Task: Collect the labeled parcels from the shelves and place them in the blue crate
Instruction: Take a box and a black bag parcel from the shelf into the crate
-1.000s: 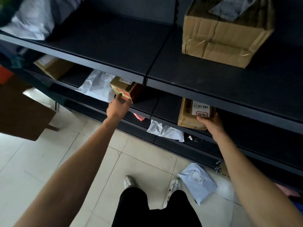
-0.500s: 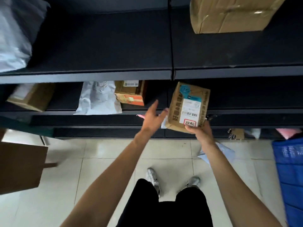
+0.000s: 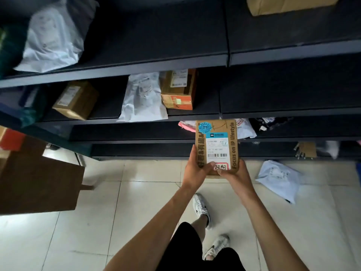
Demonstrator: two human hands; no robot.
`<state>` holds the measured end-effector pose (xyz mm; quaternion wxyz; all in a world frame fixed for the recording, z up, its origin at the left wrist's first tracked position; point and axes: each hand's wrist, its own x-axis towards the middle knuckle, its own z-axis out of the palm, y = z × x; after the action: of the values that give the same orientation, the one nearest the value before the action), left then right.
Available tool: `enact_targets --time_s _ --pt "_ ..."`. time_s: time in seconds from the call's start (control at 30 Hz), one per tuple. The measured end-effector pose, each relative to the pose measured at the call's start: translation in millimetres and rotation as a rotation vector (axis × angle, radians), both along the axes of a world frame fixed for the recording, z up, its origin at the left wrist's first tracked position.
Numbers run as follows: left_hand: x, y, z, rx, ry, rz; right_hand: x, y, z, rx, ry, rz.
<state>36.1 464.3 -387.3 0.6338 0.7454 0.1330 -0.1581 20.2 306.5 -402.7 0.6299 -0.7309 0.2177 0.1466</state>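
Both hands grasp one cardboard parcel (image 3: 216,147) at centre right of the frame, clear of the shelves (image 3: 148,68) and in the air above the tiled floor (image 3: 136,202). The left hand (image 3: 195,171) wraps its lower left edge with the thumb laid on the printed face, and the right hand (image 3: 234,173) cups the lower right corner. The box is a flat, upright rectangle of smooth brown card with dark lettering down both long sides, a round blue sticker at the top, a glossy white barcode label and a small red-bordered tag near the thumbs. Because the grip sits only at the bottom end, most of the box stands above the fingers, so a quick swing could likely tip it forward or let the slick card slide out. The blue crate is not plainly in view. A crumpled pale plastic mailer (image 3: 277,178) lies on the glossy tiles at right, and stepping on it would probably mean a slip. On the middle shelf, a soft white mailer (image 3: 143,98) overhangs the edge beside a taped carton (image 3: 176,90), and a careless elbow might drag it off.
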Motion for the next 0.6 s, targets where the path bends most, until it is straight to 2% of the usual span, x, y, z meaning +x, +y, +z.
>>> enact_targets --time_s 0.13,0.2,0.33,0.6 --pt "-31 -7 -6 0.066 -0.038 -0.028 -45 -9 -4 0.057 -0.008 -0.018" --pt "-45 -14 -13 0.072 0.007 -0.069 -63 -14 -6 0.047 0.005 -0.037" --pt "-69 -26 -33 0.007 0.071 -0.064 -95 -21 -14 -0.019 0.051 -0.146" --pt "-68 -65 -91 -0.122 0.099 -0.129 -113 -55 -71 0.04 0.018 -0.339"
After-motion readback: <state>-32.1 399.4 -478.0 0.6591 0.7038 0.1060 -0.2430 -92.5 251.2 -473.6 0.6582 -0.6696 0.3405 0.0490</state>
